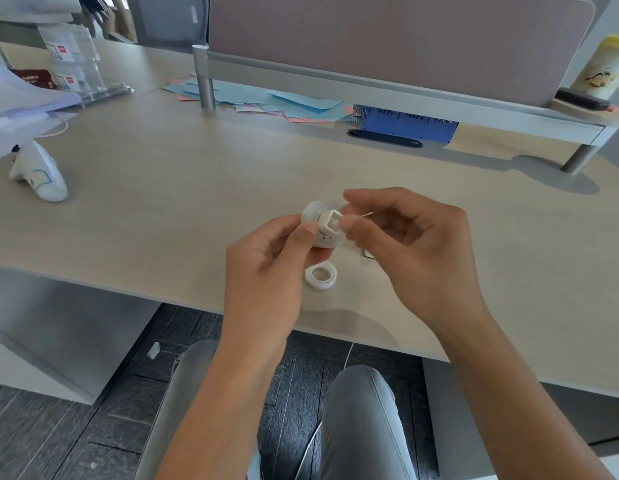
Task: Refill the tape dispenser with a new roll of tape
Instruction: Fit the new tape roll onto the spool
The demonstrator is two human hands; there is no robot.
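Note:
My left hand (273,258) holds a small round white tape dispenser (322,224) above the desk, thumb pressed on its side. Its square cutter mouth faces up and to the right. My right hand (408,237) pinches at that mouth with thumb and forefinger, and a thin strip of clear tape (365,215) shows between those fingers. Just below the dispenser, a white ring-shaped tape core (321,277) lies flat on the desk. A small dark-edged object (368,253) peeks out under my right hand; I cannot tell what it is.
A white controller (39,174) lies at the left of the light wooden desk (183,202). Blue and pink paper sheets (266,102) and a blue box (410,124) sit under the partition shelf. Paper stacks and a clear holder (76,64) stand far left. My knees are below the desk's front edge.

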